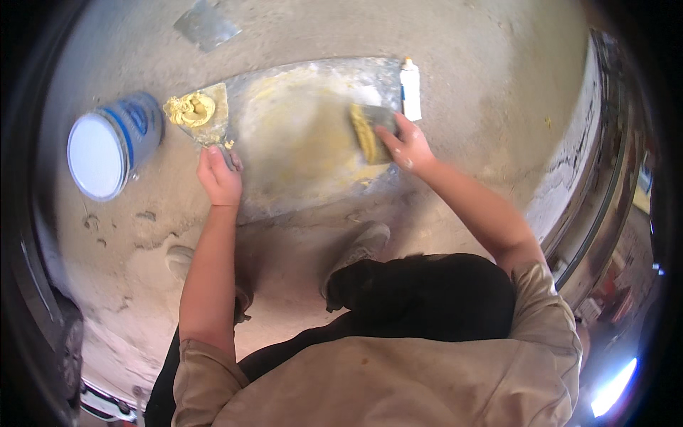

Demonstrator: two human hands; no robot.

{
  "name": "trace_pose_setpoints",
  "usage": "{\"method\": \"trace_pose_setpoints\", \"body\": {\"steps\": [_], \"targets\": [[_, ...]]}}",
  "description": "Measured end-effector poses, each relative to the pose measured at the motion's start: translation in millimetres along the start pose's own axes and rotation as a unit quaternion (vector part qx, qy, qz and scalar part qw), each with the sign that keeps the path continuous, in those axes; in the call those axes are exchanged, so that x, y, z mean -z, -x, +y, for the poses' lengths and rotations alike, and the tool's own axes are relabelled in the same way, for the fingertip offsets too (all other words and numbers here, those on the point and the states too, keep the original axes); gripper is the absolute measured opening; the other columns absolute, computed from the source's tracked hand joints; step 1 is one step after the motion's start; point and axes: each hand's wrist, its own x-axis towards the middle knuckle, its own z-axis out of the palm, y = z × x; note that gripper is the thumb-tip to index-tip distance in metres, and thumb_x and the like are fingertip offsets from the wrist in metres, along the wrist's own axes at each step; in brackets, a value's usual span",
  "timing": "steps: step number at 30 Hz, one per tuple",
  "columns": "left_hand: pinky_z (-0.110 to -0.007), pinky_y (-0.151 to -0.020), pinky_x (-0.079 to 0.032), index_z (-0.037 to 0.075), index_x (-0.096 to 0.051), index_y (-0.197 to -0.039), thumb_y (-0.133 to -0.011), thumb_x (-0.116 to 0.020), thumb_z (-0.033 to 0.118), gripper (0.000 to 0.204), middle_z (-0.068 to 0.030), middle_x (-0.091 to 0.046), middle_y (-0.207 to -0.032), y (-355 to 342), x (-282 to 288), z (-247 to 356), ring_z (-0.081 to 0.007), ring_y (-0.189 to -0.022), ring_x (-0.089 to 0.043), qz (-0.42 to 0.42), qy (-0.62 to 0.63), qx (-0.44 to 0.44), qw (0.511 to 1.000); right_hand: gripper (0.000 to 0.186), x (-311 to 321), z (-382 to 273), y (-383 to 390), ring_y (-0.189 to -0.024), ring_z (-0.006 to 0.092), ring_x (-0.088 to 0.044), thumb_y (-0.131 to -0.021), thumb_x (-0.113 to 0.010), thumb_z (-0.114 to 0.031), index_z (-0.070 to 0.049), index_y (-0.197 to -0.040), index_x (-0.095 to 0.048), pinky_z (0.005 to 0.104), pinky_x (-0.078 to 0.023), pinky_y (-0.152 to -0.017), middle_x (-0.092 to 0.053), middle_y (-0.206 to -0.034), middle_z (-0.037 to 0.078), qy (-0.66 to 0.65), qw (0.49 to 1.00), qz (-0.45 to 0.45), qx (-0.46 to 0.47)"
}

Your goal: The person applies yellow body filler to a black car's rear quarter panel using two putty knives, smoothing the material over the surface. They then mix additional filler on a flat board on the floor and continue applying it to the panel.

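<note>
My left hand (220, 174) is closed round the handle of a broad putty knife (217, 129). A swirled heap of yellow filler paste (192, 109) sits on its blade. My right hand (407, 146) grips a flat rectangular spreader (377, 117), with yellow paste along its left edge; it is slightly blurred. The spreader is over the right part of a grey panel (284, 199), which lies on the floor and is smeared with whitish and yellow filler. Whether the spreader touches the panel I cannot tell.
A white and blue tub (99, 156) lies left of the putty knife. A white tube (410, 91) is at the panel's far right corner. A grey flat sheet (206, 25) lies on the floor at the far left. My shoes (366, 242) are near the panel's front edge.
</note>
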Motion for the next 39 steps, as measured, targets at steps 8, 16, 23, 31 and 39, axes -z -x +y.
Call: {"method": "trace_pose_setpoints", "body": {"steps": [8, 16, 23, 31, 39], "targets": [[-0.027, -0.055, -0.046, 0.009, -0.053, -0.100, -0.106, -0.046, 0.032, 0.025, -0.0037, -0.057, -0.090, -55, 17, -10, -0.0152, -0.071, -0.056, -0.039, -0.070, 0.027, 0.996, 0.029, -15, 105, 94, -0.071, 0.0343, -0.065, -0.094, -0.068, -0.027, -0.001, -0.102, -0.060, 0.0416, -0.051, -0.069, -0.067, -0.081, 0.021, -0.048, 0.968, 0.234, -0.069], [-0.027, -0.055, -0.045, 0.008, -0.053, -0.102, -0.105, -0.047, 0.032, 0.024, -0.0038, -0.056, -0.091, -65, 43, -14, -0.0160, -0.072, -0.057, 0.032, -0.077, 0.026, 0.996, 0.032, -52, 83, 88, -0.068, 0.0467, -0.059, -0.091, -0.071, -0.028, -0.001, -0.089, -0.054, 0.0488, -0.047, -0.062, -0.061, -0.071, 0.025, -0.043, 0.962, 0.232, -0.135], [-0.028, -0.054, -0.044, 0.006, -0.054, -0.103, -0.105, -0.046, 0.033, 0.027, -0.0055, -0.057, -0.091, -66, 55, -25, -0.0166, -0.071, -0.056, 0.020, -0.079, 0.034, 0.996, 0.030, -47, 86, 65, -0.066, 0.0470, -0.058, -0.091, -0.071, -0.027, -0.001, -0.087, -0.056, 0.0507, -0.047, -0.061, -0.059, -0.064, 0.024, 0.015, 0.979, 0.193, -0.065], [-0.029, -0.053, -0.045, 0.006, -0.055, -0.103, -0.105, -0.046, 0.033, 0.028, -0.0062, -0.058, -0.091, -64, 42, -12, -0.0166, -0.073, -0.056, 0.057, -0.100, 0.008, 0.993, 0.030, -45, 81, 55, -0.069, 0.0465, -0.061, -0.092, -0.070, -0.029, -0.004, -0.090, -0.055, 0.0521, -0.049, -0.063, -0.062, -0.070, 0.024, 0.042, 0.989, 0.116, 0.080], [-0.028, -0.051, -0.044, 0.007, -0.051, -0.097, -0.105, -0.047, 0.034, 0.028, -0.0083, -0.056, -0.082, -75, 47, -13, -0.0165, -0.063, -0.054, 0.037, -0.081, 0.028, 0.996, 0.030, -34, 51, 49, -0.077, 0.0496, -0.061, -0.093, -0.067, -0.031, -0.005, -0.097, -0.054, 0.0553, -0.049, -0.067, -0.064, -0.077, 0.025, 0.096, 0.994, -0.018, 0.048]]}}
